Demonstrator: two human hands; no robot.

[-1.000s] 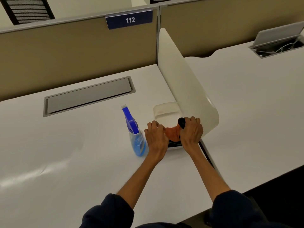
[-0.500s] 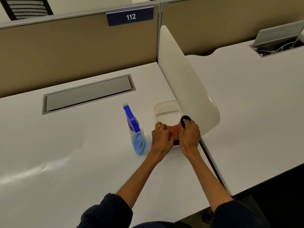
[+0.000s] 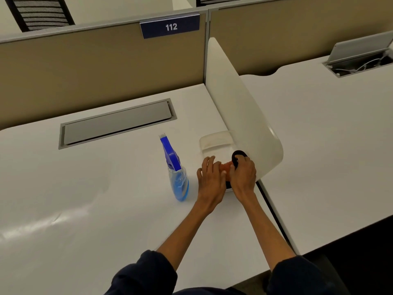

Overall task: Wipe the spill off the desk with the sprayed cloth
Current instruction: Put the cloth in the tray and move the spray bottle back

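An orange cloth (image 3: 226, 167) lies bunched in a clear plastic container (image 3: 213, 141) on the white desk (image 3: 106, 209), against the white divider. My left hand (image 3: 209, 182) lies over the cloth's left side with its fingers stretched out and apart, touching it without a clear grip. My right hand (image 3: 243, 176) is closed around a black round object (image 3: 237, 156) at the cloth's right side. A spray bottle (image 3: 176, 177) with a blue head and blue liquid stands just left of my left hand. No spill shows clearly on the desk.
A curved white divider (image 3: 238, 116) rises right of the container, with a second desk (image 3: 329, 145) beyond it. A grey cable hatch (image 3: 117, 122) is set into the desk at the back. A tan partition carries a sign "112" (image 3: 170, 26).
My left hand's fingers have gone from curled at the cloth to stretched flat over it. My right hand, with the black object, has stayed in place at the container.
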